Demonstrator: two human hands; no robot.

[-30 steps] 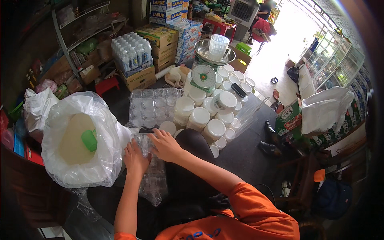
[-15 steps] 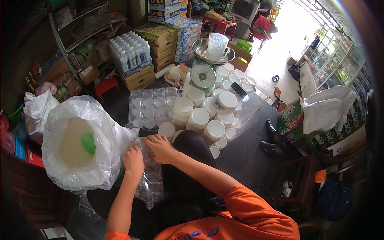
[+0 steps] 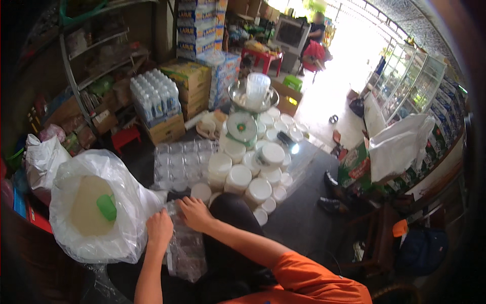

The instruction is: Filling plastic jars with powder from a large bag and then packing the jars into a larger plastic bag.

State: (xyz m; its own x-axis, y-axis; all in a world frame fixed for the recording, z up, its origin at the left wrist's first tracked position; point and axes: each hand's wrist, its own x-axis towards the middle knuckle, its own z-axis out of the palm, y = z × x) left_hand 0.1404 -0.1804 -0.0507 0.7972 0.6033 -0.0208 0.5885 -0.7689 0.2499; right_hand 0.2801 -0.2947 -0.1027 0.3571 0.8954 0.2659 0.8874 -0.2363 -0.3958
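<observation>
Clear crinkled plastic wrapping (image 3: 186, 256) hangs down over my lap from between my hands; whether anything is inside it I cannot make out. My left hand (image 3: 160, 227) is closed on its upper left edge, close to the big sack. At the upper right edge, my right hand (image 3: 196, 215) grips the same wrapping with bent fingers. Left of my hands stands a large open sack lined with clear plastic (image 3: 134, 223), holding pale grainy contents (image 3: 86, 210) and a green scoop (image 3: 106, 207). Just beyond my right hand are several white-lidded tubs (image 3: 239, 176).
A dial scale (image 3: 242, 127) carries a metal pan (image 3: 237, 99) with a translucent cup (image 3: 257, 87). Clear plastic trays (image 3: 179, 164) lie left of the tubs. Behind them are a cat (image 3: 210, 126), bottle packs (image 3: 155, 96) and stacked cartons (image 3: 190, 86). A person (image 3: 316, 33) is far back.
The view has tilted up, so the room sits lower. My left hand has drawn down slightly from the sack's side, and the wrapping hangs straighter. Both hands stay on it.
</observation>
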